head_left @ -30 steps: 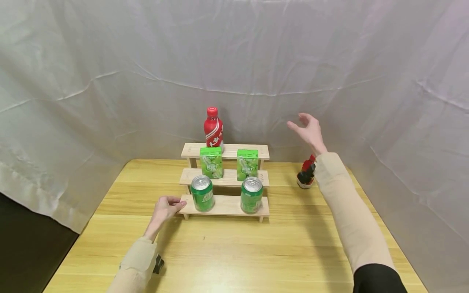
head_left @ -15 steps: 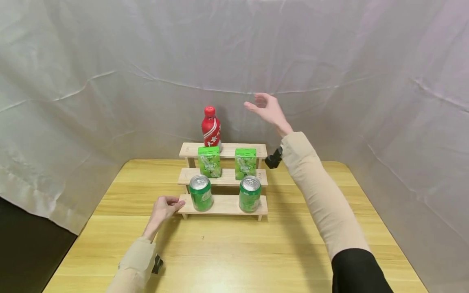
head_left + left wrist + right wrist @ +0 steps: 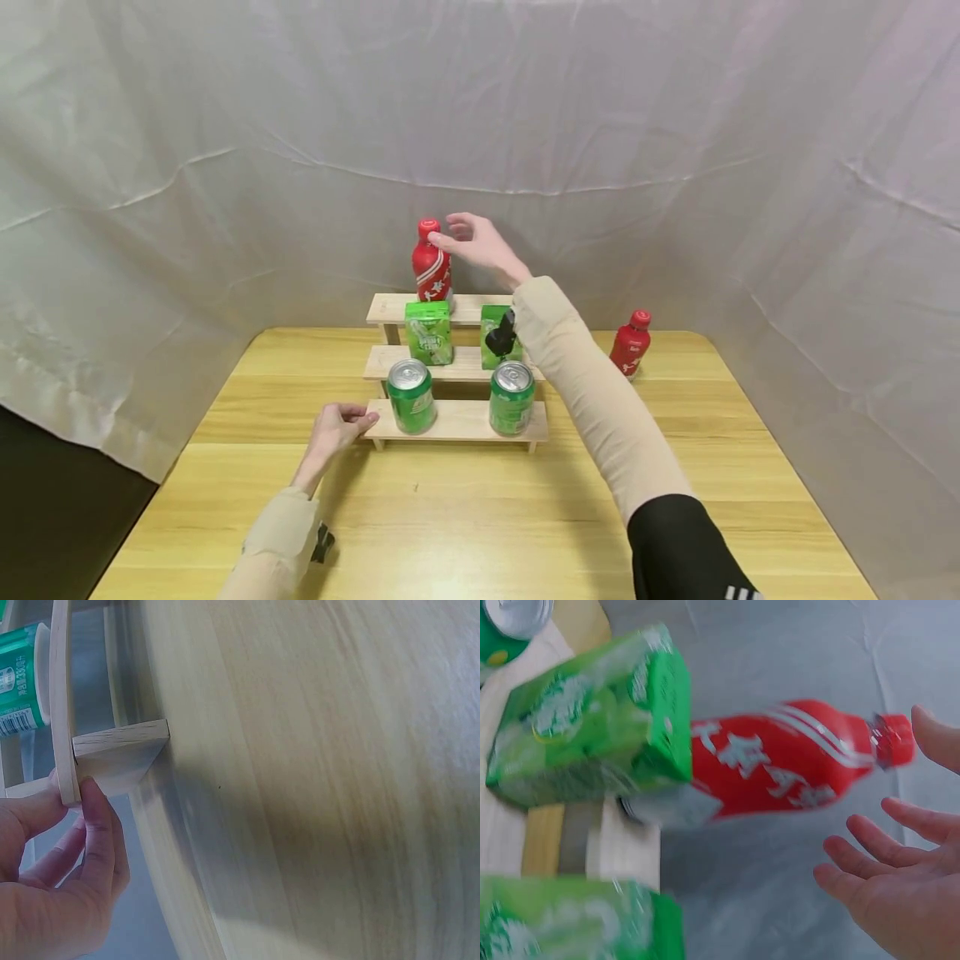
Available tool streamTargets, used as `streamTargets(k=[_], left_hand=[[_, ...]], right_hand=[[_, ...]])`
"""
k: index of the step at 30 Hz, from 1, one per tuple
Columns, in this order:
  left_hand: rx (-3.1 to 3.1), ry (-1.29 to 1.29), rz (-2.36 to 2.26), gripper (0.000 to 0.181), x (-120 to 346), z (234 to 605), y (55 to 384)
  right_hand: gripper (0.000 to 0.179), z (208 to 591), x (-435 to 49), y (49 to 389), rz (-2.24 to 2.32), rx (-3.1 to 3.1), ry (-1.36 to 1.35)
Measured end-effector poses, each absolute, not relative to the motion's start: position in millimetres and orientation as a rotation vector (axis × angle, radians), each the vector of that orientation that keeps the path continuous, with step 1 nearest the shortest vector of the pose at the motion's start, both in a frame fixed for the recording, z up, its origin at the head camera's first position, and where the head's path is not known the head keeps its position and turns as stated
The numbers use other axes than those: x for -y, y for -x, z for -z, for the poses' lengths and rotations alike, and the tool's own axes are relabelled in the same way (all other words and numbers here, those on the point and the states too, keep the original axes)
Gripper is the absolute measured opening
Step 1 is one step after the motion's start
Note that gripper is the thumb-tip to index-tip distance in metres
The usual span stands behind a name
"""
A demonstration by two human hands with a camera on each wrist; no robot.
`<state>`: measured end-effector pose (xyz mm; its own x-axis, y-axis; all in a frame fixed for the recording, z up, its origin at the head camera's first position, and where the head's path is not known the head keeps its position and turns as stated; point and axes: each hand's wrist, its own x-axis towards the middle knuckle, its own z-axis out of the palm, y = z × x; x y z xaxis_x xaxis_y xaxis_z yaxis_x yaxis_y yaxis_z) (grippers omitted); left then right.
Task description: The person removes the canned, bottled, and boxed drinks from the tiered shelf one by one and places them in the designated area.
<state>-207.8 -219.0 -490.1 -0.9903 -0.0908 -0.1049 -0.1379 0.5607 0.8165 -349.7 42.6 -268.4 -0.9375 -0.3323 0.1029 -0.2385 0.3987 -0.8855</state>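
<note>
My left hand [image 3: 335,435] pinches the left end of the lowest tier of a wooden three-tier stand [image 3: 463,423]; in the left wrist view the thumb is above the board and the fingers below. A red bottle [image 3: 432,271] stands upright on the top tier, left of its middle. Right beside its cap is my right hand [image 3: 483,248], fingers spread and slightly bent; the right wrist view shows a gap between the fingers and the bottle [image 3: 772,761]. Two green drink cartons [image 3: 429,335] stand on the middle tier, the right one partly behind the wrist camera.
Two green cans [image 3: 412,398] stand on the lowest tier. Another red bottle [image 3: 631,343] stands on the wooden table [image 3: 450,533], to the right of the stand. Grey cloth [image 3: 315,233] hangs behind and on both sides.
My right hand has moved left, from above the table's right side to the red bottle on the top tier. The bottle on the table is now uncovered by the arm. My left hand stays put.
</note>
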Motion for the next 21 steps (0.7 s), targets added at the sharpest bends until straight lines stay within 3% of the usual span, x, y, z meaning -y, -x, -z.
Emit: streamTargets(k=[21], left_hand=[[-2.712,0.193,-1.448,0.037,216.3,486.9,207.4]], right_hand=[[0.042,280.1,-17.1,348.7,1.638,-2.562,0.534]])
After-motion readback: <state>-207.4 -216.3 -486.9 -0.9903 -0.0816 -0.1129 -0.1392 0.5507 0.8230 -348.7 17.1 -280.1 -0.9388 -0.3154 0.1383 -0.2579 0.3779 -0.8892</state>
